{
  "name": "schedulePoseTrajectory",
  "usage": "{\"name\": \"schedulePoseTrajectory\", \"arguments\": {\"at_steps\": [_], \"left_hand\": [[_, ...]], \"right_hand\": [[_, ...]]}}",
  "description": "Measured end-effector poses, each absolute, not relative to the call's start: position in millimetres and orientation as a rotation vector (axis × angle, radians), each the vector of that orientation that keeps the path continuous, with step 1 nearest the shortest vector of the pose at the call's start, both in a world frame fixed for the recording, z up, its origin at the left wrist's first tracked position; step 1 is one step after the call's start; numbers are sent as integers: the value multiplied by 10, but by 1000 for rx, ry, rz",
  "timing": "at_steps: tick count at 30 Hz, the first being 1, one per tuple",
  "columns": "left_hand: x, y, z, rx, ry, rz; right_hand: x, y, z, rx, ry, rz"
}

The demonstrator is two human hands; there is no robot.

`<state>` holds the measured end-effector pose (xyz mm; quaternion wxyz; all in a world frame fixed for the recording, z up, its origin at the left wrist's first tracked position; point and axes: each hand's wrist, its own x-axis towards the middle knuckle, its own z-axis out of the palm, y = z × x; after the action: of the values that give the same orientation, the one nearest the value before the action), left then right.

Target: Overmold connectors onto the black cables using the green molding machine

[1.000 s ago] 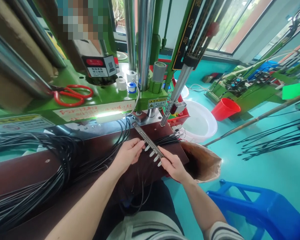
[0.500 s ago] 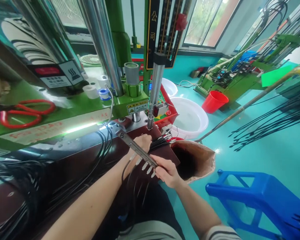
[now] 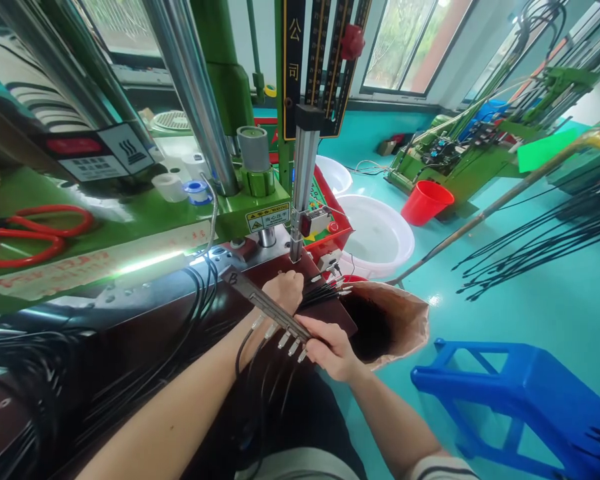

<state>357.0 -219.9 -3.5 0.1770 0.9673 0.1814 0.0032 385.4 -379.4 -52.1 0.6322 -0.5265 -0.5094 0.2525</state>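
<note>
My right hand (image 3: 330, 348) grips the near end of a long metal fixture bar (image 3: 265, 307) that lies slanted over the dark brown bench top (image 3: 130, 333). Several white-tipped plugs (image 3: 280, 337) on black cables hang from the bar's near side. My left hand (image 3: 285, 292) reaches across behind the bar with fingers curled onto a bunch of black cable ends (image 3: 325, 291). Those cable ends point toward an open brown paper sack (image 3: 405, 320) at the bench's right edge.
A green press machine (image 3: 230, 100) with steel columns stands behind the bench. Red scissors (image 3: 30, 230) and tape rolls (image 3: 180, 187) lie on its ledge. A large bundle of black cables (image 3: 45, 380) fills the left. White basins (image 3: 380, 233), a red bucket (image 3: 427, 202) and a blue stool (image 3: 520, 400) stand on the teal floor.
My left hand has moved from the bar's near side across to the black cable ends behind it. My right hand kept hold of the bar. The view has swung to the right.
</note>
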Motion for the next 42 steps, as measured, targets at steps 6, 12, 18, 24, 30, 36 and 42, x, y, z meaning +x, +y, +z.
{"name": "schedulePoseTrajectory", "arguments": {"at_steps": [6, 12, 18, 24, 30, 36, 42], "left_hand": [[3358, -2041, 94, 1790, 653, 285], [2767, -2062, 259, 1058, 634, 269], [2497, -2142, 215, 1221, 734, 521], [2559, -2172, 238, 1769, 794, 759], [2574, -2206, 240, 1799, 835, 747], [2558, -2174, 277, 1805, 865, 711], [2528, -2114, 213, 1802, 780, 701]], "right_hand": [[3824, -3826, -562, -1156, -1038, 624], [3810, -3780, -490, -1164, -754, 799], [3841, -3727, -387, -1228, -693, 877], [3876, -3741, -448, -1251, -760, 838], [3893, -3736, -482, -1239, -786, 827], [3865, -3727, -452, -1334, -850, 803], [3860, -3708, -434, -1411, -808, 830]]}}
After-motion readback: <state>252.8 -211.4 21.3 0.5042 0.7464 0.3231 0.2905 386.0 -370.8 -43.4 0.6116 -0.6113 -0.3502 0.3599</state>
